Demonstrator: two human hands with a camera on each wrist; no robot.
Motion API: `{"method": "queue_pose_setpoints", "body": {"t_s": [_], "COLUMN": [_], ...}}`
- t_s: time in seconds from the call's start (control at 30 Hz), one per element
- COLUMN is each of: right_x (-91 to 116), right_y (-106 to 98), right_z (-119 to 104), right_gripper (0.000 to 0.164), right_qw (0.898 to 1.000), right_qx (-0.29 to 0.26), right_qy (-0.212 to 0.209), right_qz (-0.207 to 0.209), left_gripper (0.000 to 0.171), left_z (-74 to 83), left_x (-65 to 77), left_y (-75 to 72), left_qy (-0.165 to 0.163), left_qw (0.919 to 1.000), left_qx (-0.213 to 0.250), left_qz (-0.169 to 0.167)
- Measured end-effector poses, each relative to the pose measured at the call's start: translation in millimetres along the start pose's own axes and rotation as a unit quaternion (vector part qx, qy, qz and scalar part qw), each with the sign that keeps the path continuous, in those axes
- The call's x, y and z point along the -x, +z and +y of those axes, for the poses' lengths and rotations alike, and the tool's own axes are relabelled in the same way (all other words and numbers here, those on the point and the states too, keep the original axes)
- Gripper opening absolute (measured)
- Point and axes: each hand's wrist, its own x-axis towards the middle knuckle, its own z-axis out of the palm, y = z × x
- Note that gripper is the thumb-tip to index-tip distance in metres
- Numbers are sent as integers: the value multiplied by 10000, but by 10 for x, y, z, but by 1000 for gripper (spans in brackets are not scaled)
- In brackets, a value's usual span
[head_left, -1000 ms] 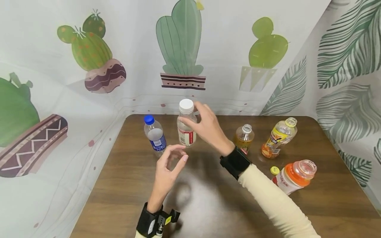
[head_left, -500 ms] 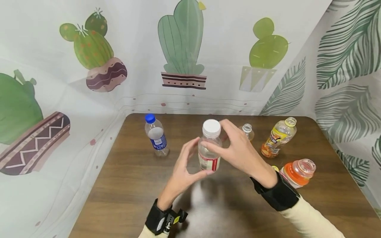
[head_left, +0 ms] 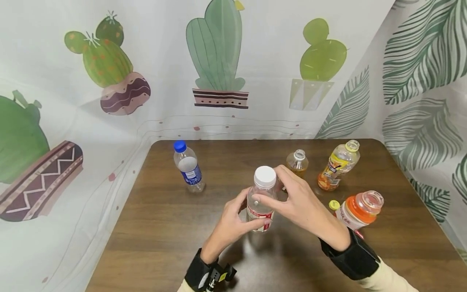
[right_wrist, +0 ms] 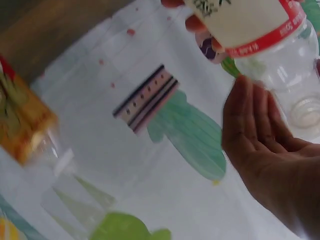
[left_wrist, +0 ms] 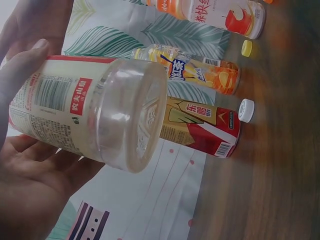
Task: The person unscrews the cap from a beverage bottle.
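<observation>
A clear plastic bottle [head_left: 260, 199] with a white cap [head_left: 265, 177] and a red-and-cream label stands upright between both hands. My left hand [head_left: 230, 222] holds it low, thumb across the label and fingers round the far side. Higher up, my right hand [head_left: 300, 199] holds the shoulder, its thumb in front and its fingers behind, just below the cap. The left wrist view shows the bottle's base [left_wrist: 145, 120] raised off the table. In the right wrist view the right fingers [right_wrist: 247, 110] lie along the clear upper part.
Left on the table [head_left: 153, 243] stands a blue-capped bottle [head_left: 190, 170]. Uncapped bottles stand right: a small amber one [head_left: 297, 163], a yellow-labelled one [head_left: 336, 167] and an orange-and-white one [head_left: 359, 211]. A yellow cap [head_left: 333, 205] and a white cap [left_wrist: 246, 110] lie loose.
The right hand has brought the white-capped bottle from the back of the table toward the front and right. My left hand has come up and now holds its lower part.
</observation>
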Motion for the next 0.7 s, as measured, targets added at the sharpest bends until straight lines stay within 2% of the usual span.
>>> {"method": "queue_pose_setpoints", "body": {"t_s": [0.13,0.27,0.33,0.43,0.57,0.63,0.7], "right_x": [-21,-89,-121,-137,-141,-141,-142], "right_y": [-137,-272,-287,-248,-144,-107,-95], "right_z": [-64,-142,-182,-232,-273,-280,-275], "right_gripper": [51,36,37,40,46,49,49], "right_qw": [9974,9844,9763,9633,9461,9448,9481], "right_qx": [518,1353,1777,2390,2989,3016,2907], "right_qy": [-327,-832,-954,-864,-449,-335,-326], "right_qz": [370,763,782,861,1162,1237,1242], "left_gripper": [69,69,70,73,74,74,74], "left_z": [3,-2,-12,-31,-55,-57,-48], "left_x": [0,-17,-24,-30,-36,-33,-27], "left_y": [10,12,18,36,52,48,35], "left_qy": [81,208,264,333,338,340,295], "left_qw": [9999,9990,9982,9956,9912,9898,9913], "left_qx": [-95,-349,-513,-841,-1227,-1329,-1234], "left_qz": [109,167,185,238,359,387,340]}}
